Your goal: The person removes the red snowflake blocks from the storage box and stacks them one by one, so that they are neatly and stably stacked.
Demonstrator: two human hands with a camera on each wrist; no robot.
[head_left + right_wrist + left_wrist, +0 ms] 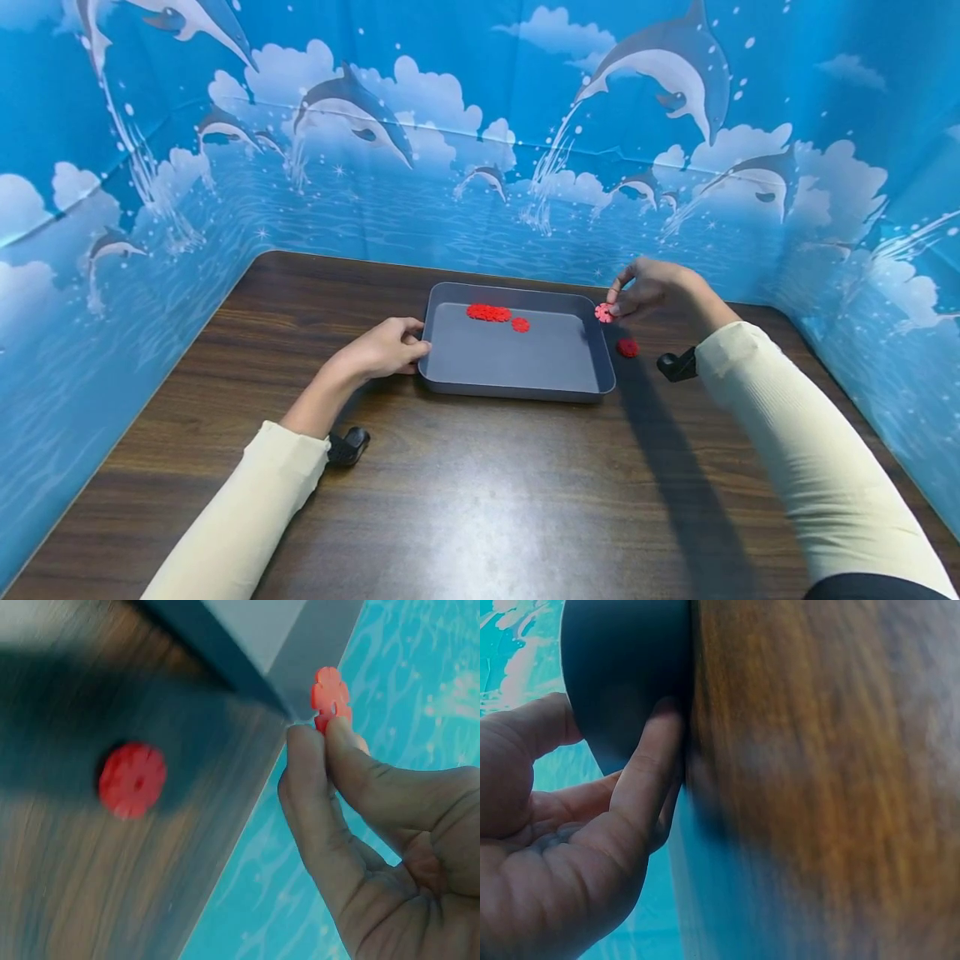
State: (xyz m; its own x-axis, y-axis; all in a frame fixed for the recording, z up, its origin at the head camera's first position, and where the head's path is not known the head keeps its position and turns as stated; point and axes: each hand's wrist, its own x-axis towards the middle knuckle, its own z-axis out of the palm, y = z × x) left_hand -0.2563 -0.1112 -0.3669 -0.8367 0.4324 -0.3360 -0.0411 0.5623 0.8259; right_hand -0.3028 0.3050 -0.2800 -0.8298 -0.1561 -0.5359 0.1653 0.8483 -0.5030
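A grey rectangular tray (517, 358) lies on the table. My left hand (386, 346) holds its left end, thumb at the rim and fingers against the outer wall (630, 667). Between thumb and fingertips, my right hand (648, 287) pinches a red notched plastic disc (330, 697) at the tray's right rim. Inside the tray, near the far wall, several red discs (487, 312) overlap in a row, with a single disc (521, 324) just right of them. Another red disc (627, 347) sits on the table outside the tray's right side, below my right hand in the right wrist view.
The dark wood-grain table (465, 483) stretches in front of the tray. A blue curtain (420, 200) printed with dolphins surrounds its back and sides. Black wrist devices (348, 446) protrude from both sleeves. My right arm's shadow crosses the table.
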